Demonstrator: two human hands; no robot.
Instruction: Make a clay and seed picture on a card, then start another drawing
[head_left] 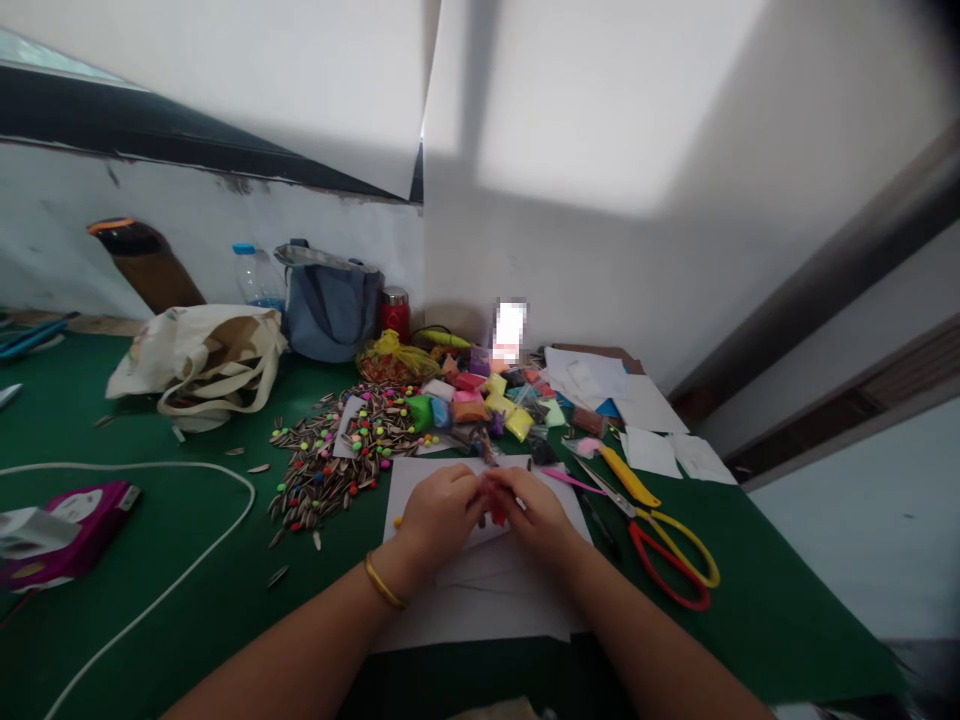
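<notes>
Over a sheet of white paper (499, 600), my left hand (441, 512) and my right hand (538, 515) meet with bent fingers. Between their fingertips is a small red-pink piece of soft clay (498, 514), mostly covered by the fingers. Both hands are closed on it. A yellow bangle (385, 584) circles my left wrist. Just beyond the hands lie several small packets of coloured clay (471, 411). A pink tool (571, 480) lies beside my right hand, and a small yellow ball (397, 522) sits at the paper's left edge.
Scissors with red and yellow handles (670, 562) and a yellow cutter (628, 474) lie at the right. Sunflower seeds mixed with coloured balls (330, 470) spread at the left. Behind stand a blue bag (334, 305), a cream bag (202, 350) and a red flask (395, 314). A white cable (187, 575) crosses the green table.
</notes>
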